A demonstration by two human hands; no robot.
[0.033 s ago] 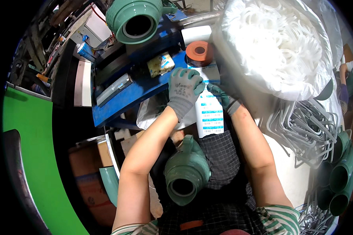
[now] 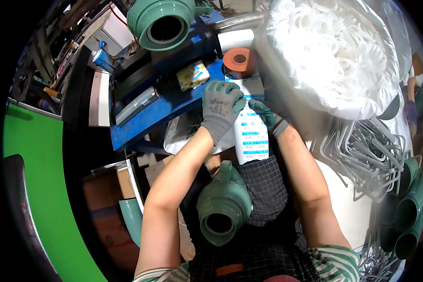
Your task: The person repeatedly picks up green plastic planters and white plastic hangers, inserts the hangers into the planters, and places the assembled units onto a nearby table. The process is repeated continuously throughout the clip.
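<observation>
A long white sheet of stickers (image 2: pixel 253 141) with blue-and-white printed labels hangs from the blue table's edge down to my lap. My left hand (image 2: pixel 221 105), in a grey and green glove, is closed at the sheet's left edge, fingers curled. At its right edge, my gloved right hand (image 2: pixel 264 113) pinches the sheet with bent fingers. The fingertips of both hands are close together near the top of the sheet; just what lies between them is hidden. Between my legs rests a green plastic jug-like body (image 2: pixel 224 204) with a handle, its round opening toward me.
On the blue table (image 2: pixel 174 110) are a roll of orange tape (image 2: pixel 239 63), a yellowish sponge-like block (image 2: pixel 193 76) and another green body (image 2: pixel 162 23). A bag of white plastic rings (image 2: pixel 333 56) stands right, above grey wire-like handles (image 2: pixel 366 155) and green tubes (image 2: pixel 409 211).
</observation>
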